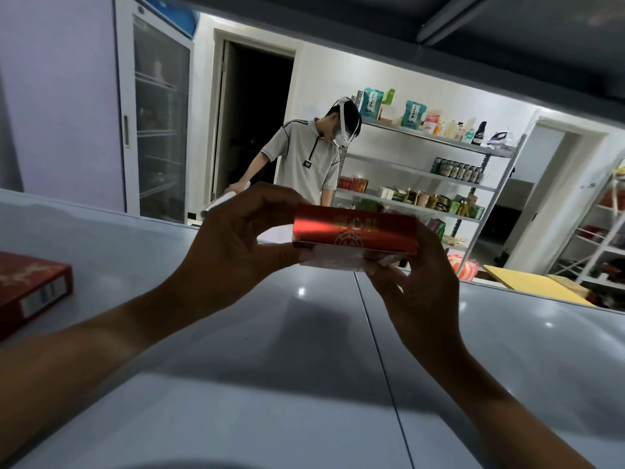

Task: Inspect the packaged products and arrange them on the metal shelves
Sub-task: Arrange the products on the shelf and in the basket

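Fingers of both hands curl round a red box, which is held up in the air above the grey metal shelf, well clear of its surface. Left hand pinches the box's left end, thumb below and fingers wrapped over the top. Right hand grips the right end from beneath and behind, its fingertips under the pale bottom face. The box lies level, its shiny red front with gold print turned toward the camera.

On the shelf at the far left edge of the view lies a flat red carton, well apart from the hands, with a pale label on its near side. A seam runs across the shelf top just under the held box. The underside of a higher shelf crosses the top of the view.

Beyond the shelf, another person in a light shirt stands with head bent, wearing a head-mounted device. To the right of that person stands a rack stocked with bags, cans and cartons. A glass-door cooler stands at far left, beside a dark doorway. Yellow board lies at right behind the shelf edge.
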